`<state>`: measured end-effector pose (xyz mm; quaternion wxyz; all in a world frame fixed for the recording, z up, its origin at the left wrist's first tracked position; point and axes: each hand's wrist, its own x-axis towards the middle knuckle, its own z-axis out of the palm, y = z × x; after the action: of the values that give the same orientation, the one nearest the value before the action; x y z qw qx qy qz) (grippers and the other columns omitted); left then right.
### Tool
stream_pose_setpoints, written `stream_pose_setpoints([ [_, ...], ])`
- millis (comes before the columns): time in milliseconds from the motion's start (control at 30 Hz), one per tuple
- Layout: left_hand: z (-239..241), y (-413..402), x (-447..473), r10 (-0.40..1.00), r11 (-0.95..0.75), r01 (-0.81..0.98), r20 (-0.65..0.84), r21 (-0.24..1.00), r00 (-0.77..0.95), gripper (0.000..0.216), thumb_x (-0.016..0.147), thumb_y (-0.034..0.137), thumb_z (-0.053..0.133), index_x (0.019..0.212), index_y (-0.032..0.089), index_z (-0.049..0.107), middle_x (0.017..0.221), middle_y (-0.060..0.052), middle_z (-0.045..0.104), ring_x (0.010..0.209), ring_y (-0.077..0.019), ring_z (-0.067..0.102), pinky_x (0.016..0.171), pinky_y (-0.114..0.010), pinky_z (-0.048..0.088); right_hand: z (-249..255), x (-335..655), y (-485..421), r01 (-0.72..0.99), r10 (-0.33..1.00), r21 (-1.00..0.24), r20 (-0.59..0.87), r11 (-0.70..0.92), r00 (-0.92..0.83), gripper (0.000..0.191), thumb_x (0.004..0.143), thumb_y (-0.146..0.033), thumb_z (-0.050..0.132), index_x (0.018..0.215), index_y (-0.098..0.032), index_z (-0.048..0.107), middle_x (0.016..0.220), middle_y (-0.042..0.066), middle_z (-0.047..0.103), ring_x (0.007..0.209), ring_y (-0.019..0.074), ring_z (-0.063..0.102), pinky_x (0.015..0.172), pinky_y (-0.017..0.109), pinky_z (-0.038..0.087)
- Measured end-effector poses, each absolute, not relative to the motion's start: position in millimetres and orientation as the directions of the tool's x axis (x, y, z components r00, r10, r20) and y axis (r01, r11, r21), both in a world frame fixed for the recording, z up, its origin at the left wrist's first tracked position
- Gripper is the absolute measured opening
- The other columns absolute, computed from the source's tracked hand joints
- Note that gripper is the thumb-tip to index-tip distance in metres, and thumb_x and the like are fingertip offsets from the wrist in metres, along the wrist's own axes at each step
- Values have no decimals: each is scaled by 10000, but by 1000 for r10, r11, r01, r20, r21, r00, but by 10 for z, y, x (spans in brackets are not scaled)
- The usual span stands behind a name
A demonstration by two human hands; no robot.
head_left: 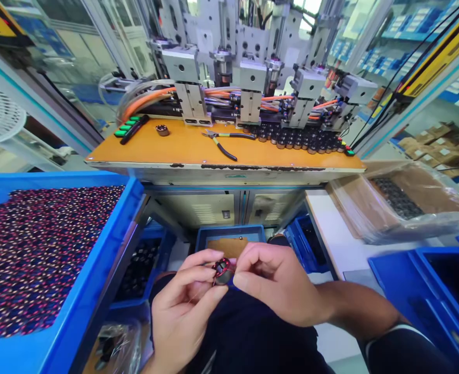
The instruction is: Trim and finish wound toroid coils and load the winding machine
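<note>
- the left hand [186, 301] grasps a small wound ring [222, 272], its thumb below and fingers above, probably so that the rim stays bare for the other hand.
- the ring is off every surface, held up over the lap and in front of the blue tray [233, 229], tilted so its opening shows, perhaps for a clear view of the windings.
- the right hand [278, 283] bends its thumb and forefinger in at the ring's right side; whether they are closed on a thin wire there cannot be told.
- pliers [216, 136] lie spread near the middle of the orange surface's front edge, likely to be within reach.
- one loose ring [162, 130] sits near the surface's left end; dark rings [311, 141] stand packed toward its right end, seemingly grouped to save room.
- at the left, a blue bin [110, 228] holds many red-and-black rings, its high walls likely keeping them together.
- at the right, a plastic-lined box [344, 208] stands on the white table [331, 221], with dark parts inside.
</note>
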<state>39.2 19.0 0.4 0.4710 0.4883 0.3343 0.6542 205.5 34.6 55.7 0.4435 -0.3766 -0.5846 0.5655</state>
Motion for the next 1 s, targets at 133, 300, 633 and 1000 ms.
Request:
stream_pose_setpoints([
  [133,-37,217,370,963,-256,-388,270,886,-19,247,782,101,785,930,298,763,1150,-3,769,992,-223,765,868,-339,635,541,2072,381,-140,858,-946,-195,-292,-476,349,770,-398,789,706,-130,574,628,-38,531,564,47,450,541,186,367],
  [300,-35,238,368,967,-210,-445,253,871,39,242,780,130,802,932,317,773,1131,2,791,1145,-243,708,951,-365,597,421,2081,440,-153,788,-916,-221,-370,-575,372,759,-439,795,871,-130,620,691,-29,578,578,57,519,537,180,446],
  [633,-10,330,296,881,-325,-68,276,943,-383,174,872,260,728,1040,283,770,1109,9,777,1059,-150,716,959,-257,548,157,2079,589,357,514,-438,844,825,-155,275,794,-144,688,1062,-166,628,837,55,692,720,140,656,660,252,571],
  [1000,250,189,405,776,-588,441,626,678,73,355,814,171,770,1152,253,703,1018,-10,781,859,-168,736,849,-262,579,93,2135,574,439,345,-201,897,875,-277,278,820,-142,598,1098,-155,605,812,77,700,697,174,651,607,301,569],
])
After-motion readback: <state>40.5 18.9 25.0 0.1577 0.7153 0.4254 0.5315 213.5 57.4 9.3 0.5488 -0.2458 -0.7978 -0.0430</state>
